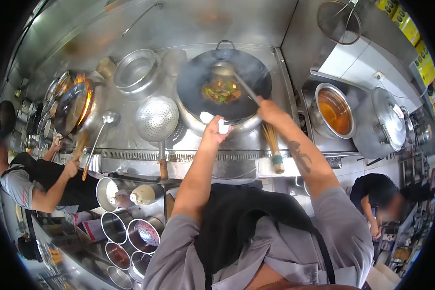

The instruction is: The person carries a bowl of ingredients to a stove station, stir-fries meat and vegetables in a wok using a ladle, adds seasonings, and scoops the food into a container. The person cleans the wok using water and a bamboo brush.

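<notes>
Bench: steel cooking bench point(123, 113), running across the middle of the view, with a grated strip along its near edge.
Co-worker: person point(41, 186) at the far left, beside a second wok point(68, 110) with flames at its rim.
Wok: large dark wok point(191, 84), straight ahead on a round burner, with a loop handle at its far side.
Lidded pot: tall metal pot point(372, 128) at the right, next to an open pot point(319, 122) of orange-brown liquid.
Skimmer: perforated skimmer point(155, 116), left of the wok, its wooden handle pointing to the near edge.
Brush: bundled-stick brush point(277, 158) with a green band, under the right forearm, bristles toward the wok.
Ladle: metal ladle point(222, 70), bowl inside the wok at the far edge of the food, handle slanting back toward the right.
Food: mixed green and brown pieces point(222, 93), gathered low in the wok.
Right hand: hand point(271, 113) with fingers wrapped round the ladle's handle.
Left hand: hand point(214, 133) at the wok's near rim, fingers holding a cloth; whether they also pinch the rim, I cannot tell.
Cloth: white cloth point(223, 126), bunched, partly hidden by the fingers.
</notes>
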Tool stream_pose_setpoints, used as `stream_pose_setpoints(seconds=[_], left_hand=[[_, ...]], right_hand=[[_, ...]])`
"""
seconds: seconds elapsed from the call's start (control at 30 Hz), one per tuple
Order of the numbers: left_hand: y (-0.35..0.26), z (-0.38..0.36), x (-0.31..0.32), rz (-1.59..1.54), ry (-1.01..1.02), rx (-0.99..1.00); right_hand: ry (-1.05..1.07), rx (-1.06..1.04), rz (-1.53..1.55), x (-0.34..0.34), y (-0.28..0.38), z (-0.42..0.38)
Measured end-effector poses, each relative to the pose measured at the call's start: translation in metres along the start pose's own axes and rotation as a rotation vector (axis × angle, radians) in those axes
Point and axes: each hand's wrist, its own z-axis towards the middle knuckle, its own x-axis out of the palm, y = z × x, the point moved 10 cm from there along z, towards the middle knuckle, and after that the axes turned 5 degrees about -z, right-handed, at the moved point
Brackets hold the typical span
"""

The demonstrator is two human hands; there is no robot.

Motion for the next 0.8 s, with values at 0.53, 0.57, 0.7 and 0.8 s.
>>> stream_pose_setpoints(seconds=[0.53,0.57,0.7,0.8], left_hand=[[0.032,-0.093,0.054,-0.103,-0.021,0.061],[0.021,-0.072,0.049,-0.07,-0.013,0.12],[0.034,-0.105,0.061,-0.031,-0.019,0.025],[0.029,-0.084,0.047,-0.064,-0.081,0.032]], right_hand=[[0.005,-0.404,-0.186,-0.077,-0.015,-0.114],[-0.006,-0.45,-0.134,-0.088,-0.002,-0.121],[0.114,-0.591,-0.164,-0.094,0.002,-0.155],[0.212,-0.458,-0.187,-0.088,0.003,-0.154]])
